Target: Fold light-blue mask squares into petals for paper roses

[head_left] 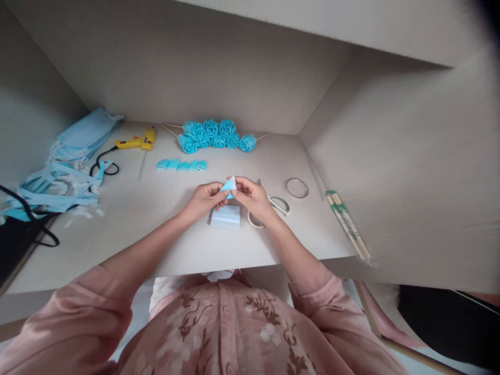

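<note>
Between both hands is a small folded piece of blue and white mask fabric [228,186], shaped to a point. My left hand [209,198] pinches its left side with thumb and fingers. From the right, my right hand [250,197] grips the other side. Just below the hands lies a stack of pale blue fabric pieces [225,216] on the table. White-handled scissors [280,205] lie partly under my right hand and wrist, so some of them is hidden. Beyond my left hand is a row of several folded blue petals [182,165].
Blue fabric roses [211,128] on sticks lie at the back. A yellow glue gun [136,140], whole masks [84,135] and cut strips [58,187] fill the left. A ring-shaped roll [296,188] and packed wooden sticks [347,224] lie right. Walls enclose the table [128,229].
</note>
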Action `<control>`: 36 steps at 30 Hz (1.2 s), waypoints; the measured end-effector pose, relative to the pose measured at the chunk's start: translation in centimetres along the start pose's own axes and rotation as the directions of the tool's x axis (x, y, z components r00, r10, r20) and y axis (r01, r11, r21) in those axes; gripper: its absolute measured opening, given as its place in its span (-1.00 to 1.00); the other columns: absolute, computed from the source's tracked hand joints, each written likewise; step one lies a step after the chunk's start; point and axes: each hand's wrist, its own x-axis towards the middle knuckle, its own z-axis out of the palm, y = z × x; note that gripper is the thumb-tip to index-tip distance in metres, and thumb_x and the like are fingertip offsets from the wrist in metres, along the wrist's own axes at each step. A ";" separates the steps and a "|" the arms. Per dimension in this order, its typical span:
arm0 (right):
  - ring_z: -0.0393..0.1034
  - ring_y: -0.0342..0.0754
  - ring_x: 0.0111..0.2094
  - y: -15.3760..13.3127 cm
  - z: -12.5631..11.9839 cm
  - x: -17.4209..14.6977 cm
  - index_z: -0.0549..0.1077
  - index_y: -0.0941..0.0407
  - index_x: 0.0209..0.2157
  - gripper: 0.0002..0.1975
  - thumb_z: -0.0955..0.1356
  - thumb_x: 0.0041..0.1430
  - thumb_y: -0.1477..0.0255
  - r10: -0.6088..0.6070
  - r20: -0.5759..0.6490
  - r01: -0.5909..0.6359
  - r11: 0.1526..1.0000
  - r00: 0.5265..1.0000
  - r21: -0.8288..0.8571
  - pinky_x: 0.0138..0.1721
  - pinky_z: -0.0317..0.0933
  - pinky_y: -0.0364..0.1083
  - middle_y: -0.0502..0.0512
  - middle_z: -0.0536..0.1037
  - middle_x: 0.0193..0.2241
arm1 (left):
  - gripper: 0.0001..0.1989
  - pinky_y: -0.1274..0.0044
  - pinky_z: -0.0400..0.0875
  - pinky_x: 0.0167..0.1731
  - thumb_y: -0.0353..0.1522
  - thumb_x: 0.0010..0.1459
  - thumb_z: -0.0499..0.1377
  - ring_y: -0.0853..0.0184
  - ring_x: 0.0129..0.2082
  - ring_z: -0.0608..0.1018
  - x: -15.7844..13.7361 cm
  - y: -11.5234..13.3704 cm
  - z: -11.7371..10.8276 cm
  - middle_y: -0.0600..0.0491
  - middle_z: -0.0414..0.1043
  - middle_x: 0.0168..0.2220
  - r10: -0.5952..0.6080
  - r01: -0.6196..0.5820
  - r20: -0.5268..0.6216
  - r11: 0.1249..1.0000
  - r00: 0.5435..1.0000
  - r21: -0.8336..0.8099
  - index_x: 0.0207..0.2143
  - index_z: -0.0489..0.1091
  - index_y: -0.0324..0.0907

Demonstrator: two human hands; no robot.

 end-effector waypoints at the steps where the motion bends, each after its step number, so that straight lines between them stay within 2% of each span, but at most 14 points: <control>1: 0.40 -0.10 -0.28 0.0 0.0 0.0 0.47 0.09 -0.03 -0.60 0.39 0.08 0.27 -0.002 0.000 0.002 1.000 1.000 -0.002 -0.15 0.30 -0.08 0.04 0.52 -0.33 | -0.67 0.63 0.25 -0.60 -0.14 -0.03 0.29 0.50 -0.64 0.36 0.0 0.0 0.0 0.14 0.37 -0.59 0.003 -0.003 0.007 1.000 1.000 -0.005 -0.49 0.37 -0.23; 7: 0.41 -0.08 -0.25 -0.4 0.1 -0.1 0.48 0.10 -0.05 -0.58 0.41 0.08 0.21 0.036 0.020 -0.037 0.998 0.999 0.052 -0.11 0.29 -0.07 0.05 0.52 -0.31 | -0.68 0.63 0.25 -0.60 -0.16 -0.01 0.28 0.50 -0.64 0.36 -0.1 0.1 0.0 0.13 0.37 -0.59 -0.005 0.005 0.016 1.000 1.000 -0.019 -0.51 0.34 -0.22; 10: 0.34 -0.13 -0.35 -0.8 0.0 -0.2 0.51 0.09 -0.11 -0.63 0.42 0.07 0.21 0.027 0.008 -0.027 0.998 1.000 0.052 -0.26 0.26 -0.13 0.00 0.46 -0.39 | -0.70 0.64 0.26 -0.61 -0.18 -0.02 0.27 0.50 -0.65 0.35 -0.2 0.3 0.1 0.13 0.36 -0.60 -0.018 0.018 0.038 1.000 0.999 0.012 -0.54 0.32 -0.22; 12: 0.25 -0.18 -0.46 -1.0 0.0 -0.3 0.53 0.10 -0.21 -0.71 0.44 0.06 0.23 0.011 -0.026 -0.010 1.000 1.000 0.014 -0.40 0.17 -0.18 -0.06 0.38 -0.50 | -0.71 0.65 0.25 -0.62 -0.19 -0.01 0.26 0.50 -0.65 0.35 -0.3 0.3 0.1 0.14 0.35 -0.61 -0.032 0.029 0.063 0.998 0.997 0.049 -0.55 0.31 -0.21; 15: 0.16 -0.21 -0.53 -1.2 0.1 -0.3 0.50 0.12 -0.36 -0.80 0.44 0.05 0.28 -0.010 -0.071 0.007 0.999 0.997 -0.047 -0.47 0.07 -0.20 -0.12 0.28 -0.59 | -0.74 0.66 0.25 -0.63 -0.21 -0.01 0.24 0.51 -0.65 0.35 -0.2 0.1 0.0 0.15 0.36 -0.61 -0.037 0.029 0.091 0.995 0.995 0.096 -0.54 0.31 -0.21; 18: 0.20 -0.21 -0.52 -1.5 0.1 -0.4 0.48 0.13 -0.37 -0.84 0.42 0.08 0.32 -0.037 -0.091 0.026 0.992 0.995 -0.120 -0.44 0.11 -0.20 -0.11 0.33 -0.57 | -0.75 0.66 0.27 -0.62 -0.23 -0.01 0.24 0.51 -0.64 0.35 -0.2 0.0 -0.1 0.15 0.36 -0.60 -0.029 0.018 0.094 0.994 0.995 0.110 -0.53 0.32 -0.22; 21: 0.33 -0.18 -0.45 -1.7 0.1 -0.5 0.49 0.12 -0.37 -0.89 0.40 0.12 0.35 -0.108 -0.123 0.078 0.970 0.986 -0.229 -0.35 0.21 -0.18 -0.06 0.46 -0.49 | -0.75 0.65 0.27 -0.62 -0.22 -0.01 0.24 0.51 -0.64 0.35 -0.1 0.0 -0.1 0.15 0.36 -0.61 -0.031 0.021 0.097 0.995 0.995 0.096 -0.54 0.32 -0.22; 23: 0.40 -0.15 -0.38 -1.8 0.1 -0.6 0.51 0.11 -0.36 -0.91 0.38 0.16 0.38 -0.221 -0.114 0.174 0.929 0.969 -0.327 -0.27 0.26 -0.16 -0.02 0.54 -0.43 | -0.74 0.65 0.27 -0.62 -0.22 -0.01 0.24 0.51 -0.64 0.35 -0.2 0.2 0.0 0.14 0.36 -0.60 -0.033 0.026 0.098 0.997 0.995 0.068 -0.53 0.32 -0.22; 27: 0.48 -0.12 -0.30 -1.7 -0.3 -0.6 0.54 0.09 -0.30 -0.87 0.33 0.25 0.41 -0.439 0.005 0.387 0.786 0.899 -0.482 -0.19 0.30 -0.13 0.03 0.61 -0.36 | -0.73 0.64 0.28 -0.61 -0.20 0.00 0.26 0.50 -0.64 0.37 -0.2 0.3 0.0 0.14 0.38 -0.59 -0.029 0.031 0.098 0.999 0.995 -0.025 -0.48 0.35 -0.23; 30: 0.50 -0.11 -0.23 -1.6 -0.5 -0.6 0.54 0.07 -0.19 -0.80 0.28 0.29 0.46 -0.485 0.060 0.443 0.733 0.873 -0.517 -0.14 0.33 -0.10 0.06 0.63 -0.28 | -0.72 0.64 0.28 -0.60 -0.19 -0.01 0.28 0.50 -0.63 0.38 -0.2 0.3 -0.1 0.13 0.39 -0.59 -0.011 0.018 0.077 0.996 0.997 -0.088 -0.46 0.36 -0.24; 36: 0.48 -0.08 -0.06 -1.1 -0.7 -0.5 0.55 0.03 -0.09 -0.67 0.22 0.26 0.56 -0.506 0.114 0.486 0.702 0.855 -0.520 -0.01 0.35 -0.02 0.08 0.61 -0.11 | -0.69 0.63 0.28 -0.60 -0.18 -0.03 0.32 0.48 -0.63 0.39 -0.3 0.4 -0.1 0.12 0.41 -0.60 -0.011 0.016 0.032 0.988 0.999 -0.155 -0.45 0.36 -0.24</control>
